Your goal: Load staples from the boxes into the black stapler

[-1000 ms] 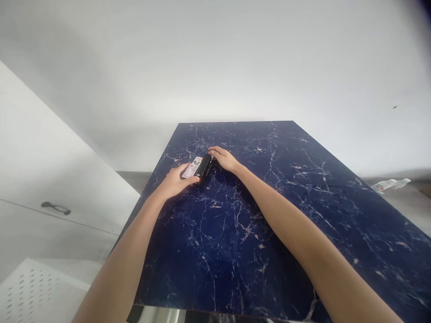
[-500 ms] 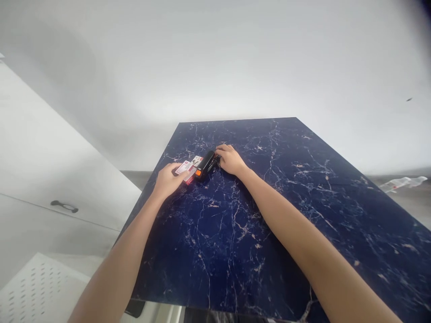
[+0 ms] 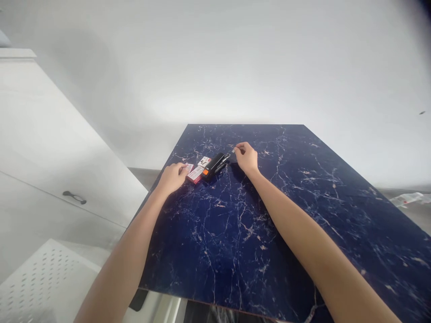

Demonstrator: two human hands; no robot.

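A black stapler [image 3: 215, 163] with an orange patch lies on the dark blue marble-pattern table [image 3: 269, 224], toward its far left. Two small red and white boxes [image 3: 196, 174] sit just left of it. My left hand [image 3: 173, 177] rests beside them, its curled fingers closed on the nearer box. My right hand [image 3: 247, 158] is just right of the stapler. Its fingertips pinch a thin silvery piece [image 3: 232, 154] that sticks out of the stapler's far end.
A white cabinet with a dark handle [image 3: 74, 197] stands to the left of the table. A white perforated surface [image 3: 40, 287] lies below it. A clear plastic bottle [image 3: 409, 198] lies on the floor at the far right. A plain white wall is behind.
My right hand came off the stapler's top and moved right, now pinching the silvery piece at its end. My left hand slid the boxes slightly away from the stapler.
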